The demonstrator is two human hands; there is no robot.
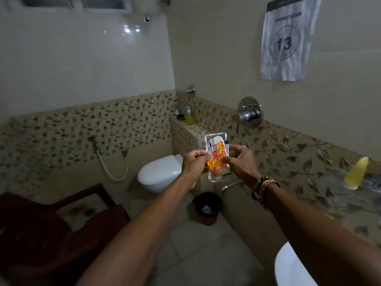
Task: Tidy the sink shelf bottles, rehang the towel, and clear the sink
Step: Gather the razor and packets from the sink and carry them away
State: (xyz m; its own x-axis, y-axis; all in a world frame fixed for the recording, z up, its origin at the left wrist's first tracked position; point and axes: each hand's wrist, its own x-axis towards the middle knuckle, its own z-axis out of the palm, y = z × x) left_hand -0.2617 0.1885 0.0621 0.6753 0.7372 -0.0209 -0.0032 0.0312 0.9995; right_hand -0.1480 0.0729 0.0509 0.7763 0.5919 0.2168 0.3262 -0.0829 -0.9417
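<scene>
Left hand (195, 162) and right hand (240, 164) hold a clear tray (214, 178) at frame centre.
Head view: both hands pinch the tray's sides, with orange packaging (219, 154) inside it; the towel (288, 42) hangs at upper right, a yellow bottle (356, 173) stands at the right edge, and the sink (288, 267) rim shows at lower right.

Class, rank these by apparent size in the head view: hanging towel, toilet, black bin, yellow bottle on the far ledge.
1. hanging towel
2. toilet
3. black bin
4. yellow bottle
The bottle stands farthest from the camera, so its real size is unsure.
</scene>
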